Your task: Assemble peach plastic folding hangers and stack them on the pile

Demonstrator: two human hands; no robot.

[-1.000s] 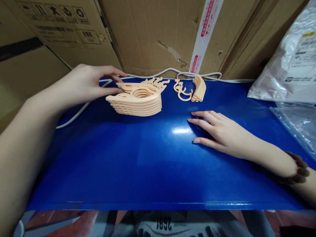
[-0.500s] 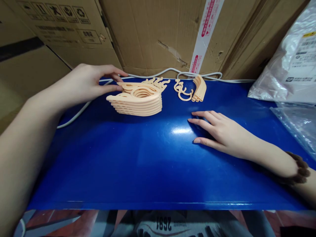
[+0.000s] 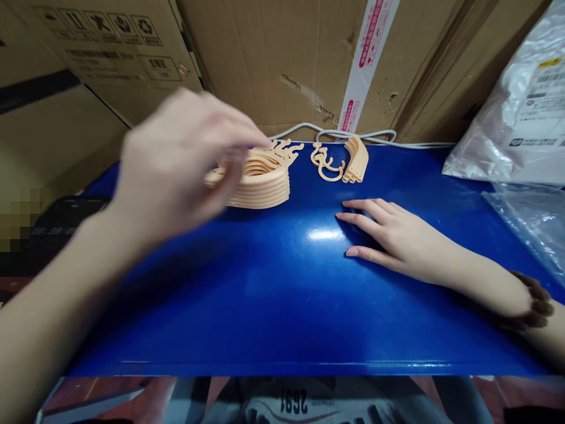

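1. Basically, far L: printed cardbd box (image 3: 106,41), dark obj (image 3: 48,229) below (can't ID it)
2. L hand (image 3: 176,159) raised & blurred, thumb & fingers curved, covering L end of peach hanger stack (image 3: 265,193); can't tell if it grips, touches or is clear of it
3. Peach hanger stack sits on blue table (image 3: 265,294), L of ctr, toward back edge; hooks at its R rear
4. Behind: big carton (image 3: 265,65) w/ printed tape (image 3: 368,53), white cable (image 3: 304,125) along its foot
5. Smaller peach pile (image 3: 356,158) R of stack, apart from it; hooks on L, curved slats on R
6. R hand (image 3: 388,235) released, palm down, fingers spread, nearest smaller pile; brown band (image 3: 534,301) on wrist
7. Far R: labelled plastic mailer (image 3: 494,135), clear plastic (image 3: 529,218) in front
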